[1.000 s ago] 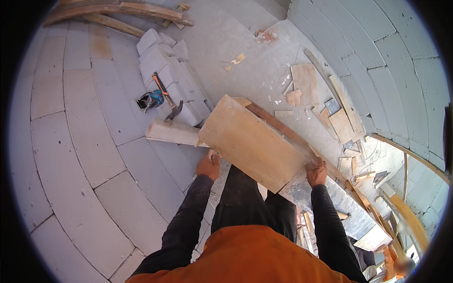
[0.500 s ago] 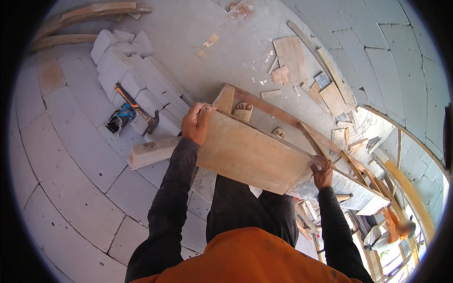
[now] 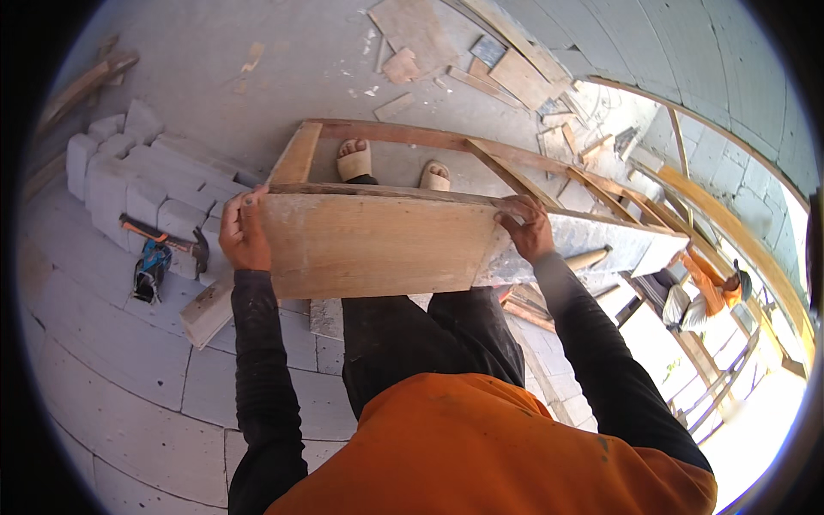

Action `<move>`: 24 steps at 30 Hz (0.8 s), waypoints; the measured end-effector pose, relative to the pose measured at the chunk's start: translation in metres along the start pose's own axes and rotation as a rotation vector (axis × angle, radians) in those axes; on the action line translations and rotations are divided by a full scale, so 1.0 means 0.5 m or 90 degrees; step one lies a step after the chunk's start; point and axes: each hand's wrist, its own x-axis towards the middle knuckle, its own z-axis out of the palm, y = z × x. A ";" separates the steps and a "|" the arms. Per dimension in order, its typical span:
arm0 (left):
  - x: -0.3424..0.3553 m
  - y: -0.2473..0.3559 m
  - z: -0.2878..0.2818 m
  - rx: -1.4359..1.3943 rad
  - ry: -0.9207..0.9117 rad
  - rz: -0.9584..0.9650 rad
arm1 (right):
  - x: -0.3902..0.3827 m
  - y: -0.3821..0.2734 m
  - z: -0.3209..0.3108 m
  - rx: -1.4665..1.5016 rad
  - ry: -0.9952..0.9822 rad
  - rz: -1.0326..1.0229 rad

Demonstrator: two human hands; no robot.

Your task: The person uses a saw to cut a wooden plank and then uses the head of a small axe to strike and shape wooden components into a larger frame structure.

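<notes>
My left hand [image 3: 245, 229] grips the upper left corner of a plywood board [image 3: 373, 245], fingers curled on its edge. My right hand [image 3: 528, 230] grips the same upper edge farther right, where a weathered grey panel [image 3: 562, 253] continues rightward. The board stands on edge across my thighs as the near side of a long frame of wooden battens [image 3: 412, 130], with cross braces slanting between the sides. My two sandalled feet [image 3: 354, 160] show inside the frame. A timber piece [image 3: 206, 313] sticks out below the board's left end.
A claw hammer [image 3: 169, 239] and a blue tool holder [image 3: 152, 268] lie by stacked white blocks [image 3: 120, 189] at left. Scrap boards [image 3: 524, 77] lie on the floor ahead. A block wall [image 3: 712, 60] rises at right. A co-worker in orange [image 3: 708, 283] is at right among timbers.
My left hand has moved up onto the board's upper corner. The board has turned from lying tilted to standing more upright and level across my view, uncovering my feet. The view has swung too.
</notes>
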 end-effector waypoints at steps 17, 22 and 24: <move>0.018 0.023 0.037 0.398 0.047 0.131 | -0.022 0.007 -0.001 0.061 0.041 0.061; -0.066 0.127 0.234 0.461 -0.177 0.312 | -0.028 0.028 0.008 0.049 0.057 0.040; -0.116 0.146 0.336 0.358 -0.232 0.428 | -0.028 0.024 0.015 0.039 0.069 0.043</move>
